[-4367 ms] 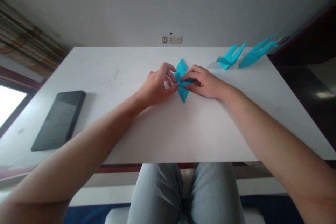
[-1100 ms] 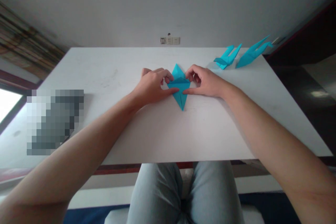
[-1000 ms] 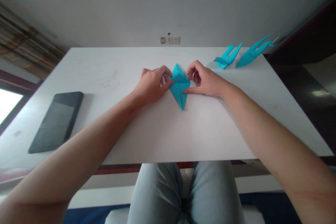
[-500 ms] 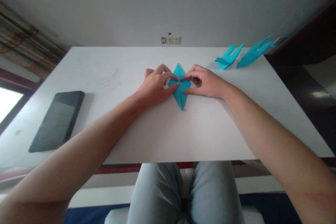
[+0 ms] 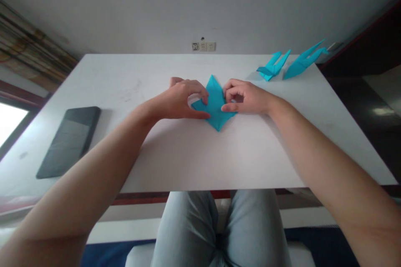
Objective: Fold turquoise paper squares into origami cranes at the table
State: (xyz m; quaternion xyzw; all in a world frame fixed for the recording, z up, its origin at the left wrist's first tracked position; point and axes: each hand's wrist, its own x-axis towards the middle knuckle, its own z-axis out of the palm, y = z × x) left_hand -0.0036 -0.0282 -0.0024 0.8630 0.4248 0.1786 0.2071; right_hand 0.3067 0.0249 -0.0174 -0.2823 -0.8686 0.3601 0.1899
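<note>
A folded sheet of blue origami paper (image 5: 215,102) lies on the white table, points facing away from me and toward me. My left hand (image 5: 184,99) is at its left side, thumb on the lower left edge and curled fingers on the upper left part. On the other side, my right hand (image 5: 244,96) grips the right part, its thumb on the paper and its bent fingers at the upper right edge. The left and right corners are partly covered by the hands. Two folded blue paper cranes stand at the back right, a smaller crane (image 5: 272,69) and a taller crane (image 5: 302,63).
A dark phone or tablet (image 5: 70,142) lies on the left of the white table (image 5: 194,162). Wall sockets (image 5: 203,46) sit just above the table's back edge. My legs are under the front edge, and a patterned curtain (image 5: 34,46) hangs at the far left.
The blue paper's side flaps have opened outward, so it is wider and its centre is smooth without the slit. My left hand has shifted left, and the right fingers have drawn back from the middle.
</note>
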